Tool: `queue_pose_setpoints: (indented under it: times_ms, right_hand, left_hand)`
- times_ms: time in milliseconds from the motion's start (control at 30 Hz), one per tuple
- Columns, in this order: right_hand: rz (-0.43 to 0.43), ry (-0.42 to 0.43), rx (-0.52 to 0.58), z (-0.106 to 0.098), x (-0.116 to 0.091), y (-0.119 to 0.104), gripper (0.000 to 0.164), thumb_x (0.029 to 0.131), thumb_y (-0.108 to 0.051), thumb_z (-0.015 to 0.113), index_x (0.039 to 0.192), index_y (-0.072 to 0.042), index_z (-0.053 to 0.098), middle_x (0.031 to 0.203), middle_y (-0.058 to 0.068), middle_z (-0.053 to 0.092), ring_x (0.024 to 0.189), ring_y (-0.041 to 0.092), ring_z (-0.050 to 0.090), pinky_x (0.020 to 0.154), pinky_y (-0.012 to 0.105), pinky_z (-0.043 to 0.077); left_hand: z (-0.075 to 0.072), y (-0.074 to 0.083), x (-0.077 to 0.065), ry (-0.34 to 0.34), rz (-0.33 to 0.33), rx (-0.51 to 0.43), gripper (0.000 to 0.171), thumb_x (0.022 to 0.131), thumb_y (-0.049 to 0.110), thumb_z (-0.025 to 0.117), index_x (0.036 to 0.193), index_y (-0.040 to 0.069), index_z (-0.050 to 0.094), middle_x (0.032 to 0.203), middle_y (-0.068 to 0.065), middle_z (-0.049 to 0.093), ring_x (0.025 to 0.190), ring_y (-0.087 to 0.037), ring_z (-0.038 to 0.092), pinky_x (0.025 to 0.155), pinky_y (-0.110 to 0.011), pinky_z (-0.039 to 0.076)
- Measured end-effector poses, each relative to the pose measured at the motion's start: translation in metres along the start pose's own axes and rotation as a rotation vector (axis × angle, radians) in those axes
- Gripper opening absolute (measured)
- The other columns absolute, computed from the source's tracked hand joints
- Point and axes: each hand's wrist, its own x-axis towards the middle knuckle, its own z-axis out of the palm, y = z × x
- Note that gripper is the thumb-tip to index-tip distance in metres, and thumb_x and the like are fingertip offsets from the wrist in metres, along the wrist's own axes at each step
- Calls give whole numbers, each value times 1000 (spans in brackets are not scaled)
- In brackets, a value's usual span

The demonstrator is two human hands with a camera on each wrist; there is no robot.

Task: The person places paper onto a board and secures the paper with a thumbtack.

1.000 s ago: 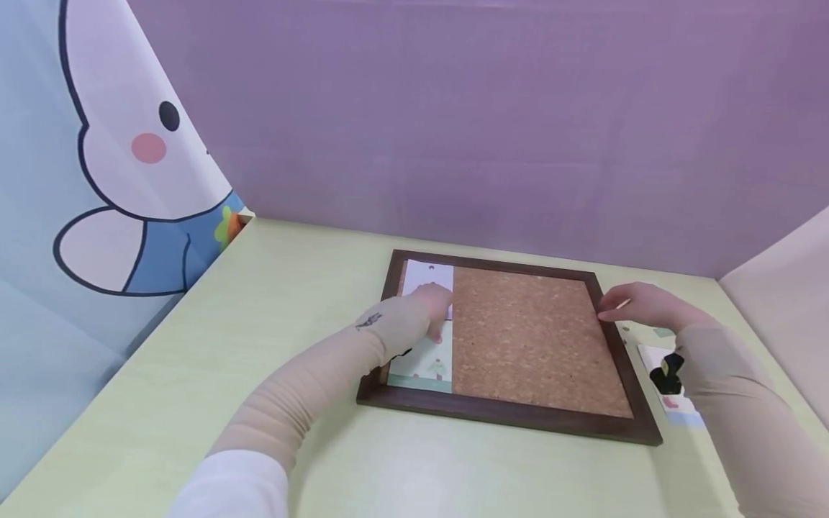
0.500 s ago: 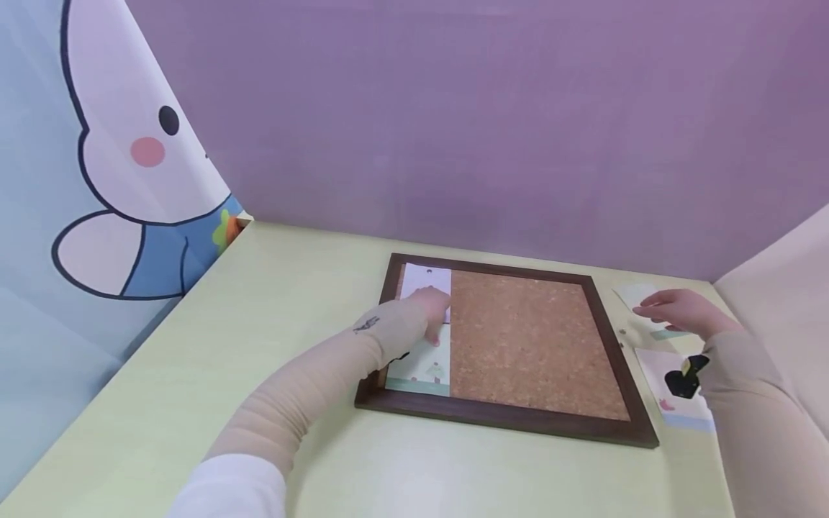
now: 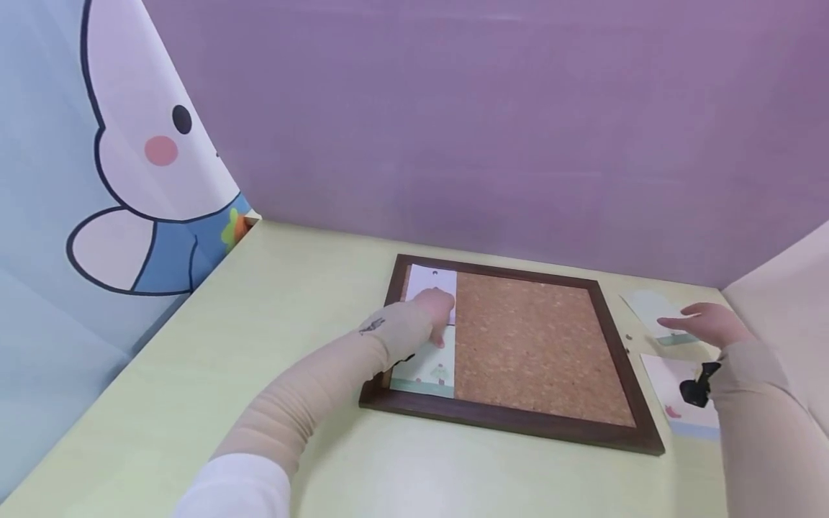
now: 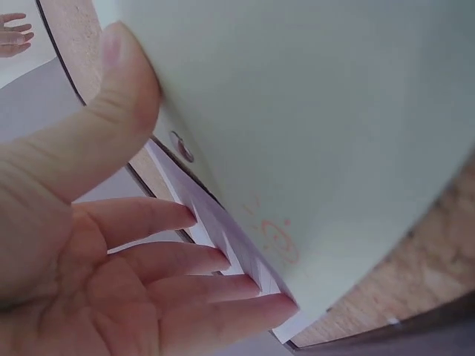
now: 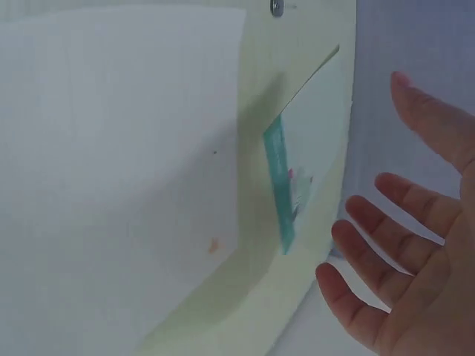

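My left hand [image 3: 435,309] rests on paper sheets at the left side of a cork board [image 3: 537,345] in a dark wooden frame. In the left wrist view its thumb [image 4: 130,85] lies along the edge of a pale green sheet [image 4: 312,111] with a small pushpin [image 4: 182,146] in it. The other fingers, held fairly straight, touch a lilac sheet [image 4: 223,230]. My right hand [image 3: 709,324] hovers with loosely spread fingers over a card with a green strip [image 3: 648,309], right of the frame. It holds nothing.
A second card [image 3: 670,385] with a blue strip lies nearer, partly under the right forearm's view. Small pins [image 3: 628,337] lie on the table beside the frame's right edge. A purple cloth [image 3: 486,144] hangs behind the table, a blue rabbit-print cloth [image 3: 39,252] at left.
My right hand has moved rightward from the frame's right edge to over the green-strip card, uncovering both cards there. My left hand has stayed on the sheets.
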Motion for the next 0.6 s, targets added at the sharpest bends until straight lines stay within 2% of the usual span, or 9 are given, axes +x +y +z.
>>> queue_pose_setpoints:
  times_ms: [167,400,600]
  right_hand:
    - [85,-52,33,1,-1,9,102,89,-62,44,127,30,25,129,51,24,114,64,31,88,65,40]
    - [89,-87,17,0,4,14,106,88,-65,42,129,31,22,130,51,21,116,65,27,91,68,36]
    - [95,-107,24,7,9,17,108,87,-65,45,129,31,20,131,51,21,117,65,25,95,68,33]
  left_hand:
    - [-2,-1,-2,-12,7,13,57,74,29,81,121,6,57,125,-8,61,119,-26,55,106,-33,40]
    - [-3,0,-3,-16,-17,-4,58,75,29,81,122,6,56,125,-8,61,119,-25,55,105,-32,41]
    - [-2,1,-3,-15,-15,5,57,75,30,80,121,7,56,124,-8,61,119,-25,55,105,-32,41]
